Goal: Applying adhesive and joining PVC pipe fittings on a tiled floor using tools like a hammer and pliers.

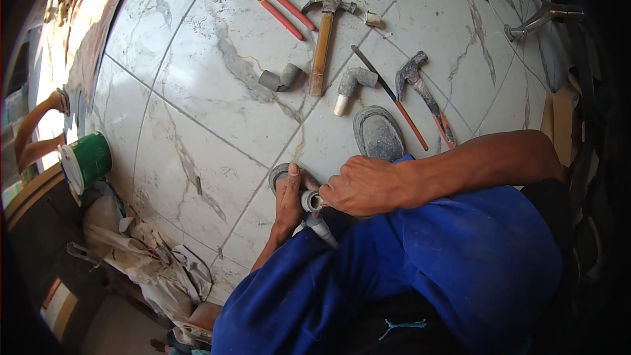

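Observation:
Low in front of me, above my blue trousers, my left hand (288, 202) is closed round a grey plastic pipe fitting (320, 227), thumb pointing up. The fitting's round open end faces up, and a narrower length runs down over my trousers. Against the right side of that opening is my right hand (360, 187), its fingers curled in tightly; whatever they pinch is hidden. Just beyond the hands show the toes of my dark, dusty shoes, the right shoe (379, 133) more fully than the left.
On the marbled tiles ahead lie red-handled pincers (279, 5), a wooden-handled claw hammer (322, 43), grey elbows (281, 77) (355, 85), a thin rod (391, 98) and another hammer (424, 92). A green bucket (92, 163) and crumpled sacking (138, 256) are at left, near another person's limb (33, 131).

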Motion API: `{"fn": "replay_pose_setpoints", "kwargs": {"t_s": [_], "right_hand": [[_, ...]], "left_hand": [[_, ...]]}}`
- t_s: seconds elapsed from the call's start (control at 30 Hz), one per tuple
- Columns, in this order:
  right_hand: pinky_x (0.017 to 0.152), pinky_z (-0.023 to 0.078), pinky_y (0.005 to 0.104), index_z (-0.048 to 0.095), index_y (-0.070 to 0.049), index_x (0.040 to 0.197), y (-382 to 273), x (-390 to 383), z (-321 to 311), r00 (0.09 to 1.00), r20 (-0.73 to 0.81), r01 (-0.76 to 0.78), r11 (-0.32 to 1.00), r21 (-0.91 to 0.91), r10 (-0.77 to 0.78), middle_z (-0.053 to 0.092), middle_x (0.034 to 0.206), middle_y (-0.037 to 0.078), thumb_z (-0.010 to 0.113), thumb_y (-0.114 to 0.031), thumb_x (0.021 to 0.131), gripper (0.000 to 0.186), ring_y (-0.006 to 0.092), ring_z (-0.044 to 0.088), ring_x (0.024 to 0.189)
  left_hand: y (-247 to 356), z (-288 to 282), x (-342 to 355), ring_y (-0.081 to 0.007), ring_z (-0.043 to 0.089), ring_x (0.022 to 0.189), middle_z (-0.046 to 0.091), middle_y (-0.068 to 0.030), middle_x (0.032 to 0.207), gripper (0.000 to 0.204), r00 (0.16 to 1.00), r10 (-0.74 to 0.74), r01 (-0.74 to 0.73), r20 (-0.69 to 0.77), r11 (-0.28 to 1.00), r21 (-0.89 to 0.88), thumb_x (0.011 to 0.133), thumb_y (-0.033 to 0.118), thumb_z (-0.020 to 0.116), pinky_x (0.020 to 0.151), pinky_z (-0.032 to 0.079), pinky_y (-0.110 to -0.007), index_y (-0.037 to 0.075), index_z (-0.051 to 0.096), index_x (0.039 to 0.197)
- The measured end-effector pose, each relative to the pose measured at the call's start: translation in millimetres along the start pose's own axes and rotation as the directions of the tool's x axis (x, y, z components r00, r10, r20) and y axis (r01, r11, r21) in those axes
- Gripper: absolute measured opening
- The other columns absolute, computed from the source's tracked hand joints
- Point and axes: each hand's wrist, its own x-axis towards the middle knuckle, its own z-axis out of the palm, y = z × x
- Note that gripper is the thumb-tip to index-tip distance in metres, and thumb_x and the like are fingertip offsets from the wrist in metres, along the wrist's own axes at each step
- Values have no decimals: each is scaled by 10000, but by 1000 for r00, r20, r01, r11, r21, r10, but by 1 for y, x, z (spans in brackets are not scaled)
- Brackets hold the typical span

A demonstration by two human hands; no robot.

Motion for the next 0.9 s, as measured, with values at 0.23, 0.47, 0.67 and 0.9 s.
{"fn": "replay_pose_setpoints", "kwargs": {"t_s": [0.23, 0.47, 0.67, 0.9], "right_hand": [[497, 475, 455, 521, 12, 764, 2, 3, 1, 996, 80, -42, 990, 131, 32, 579, 597, 190, 474, -132, 829, 165, 357, 608, 542], [506, 470, 454, 534, 4, 758, 2, 5, -9, 995, 55, -89, 994, 66, 85, 583, 599, 181, 509, -128, 820, 149, 364, 607, 551], [506, 467, 459, 539, 7, 766, 3, 9, -10, 977, -15, -212, 972, 104, 215, 592, 603, 186, 500, -95, 794, 113, 360, 608, 549], [556, 506, 449, 564, 22, 815, -8, 13, -1, 985, 55, -171, 980, 100, 166, 613, 639, 199, 471, -111, 800, 162, 352, 637, 604]], "left_hand": [[-5, -7, 2, -164, 502, 392, 552, -114, 519, 658, 993, -61, 65, 103, 997, -35, 981, 478, 269, 400, 407, -270, -5, 544, 628], [3, -5, 0, -170, 516, 410, 525, -96, 512, 642, 999, -26, 29, -42, 997, 77, 969, 507, 286, 421, 424, -278, 2, 532, 658], [6, -6, -6, -155, 492, 401, 508, -83, 503, 542, 999, 10, -7, 40, 996, -83, 978, 439, 342, 420, 424, -274, 1, 524, 715], [-12, 3, -13, -110, 418, 339, 469, -34, 454, 464, 958, 25, -52, -286, 995, -86, 966, 340, 432, 339, 314, -236, 40, 522, 625]]}}
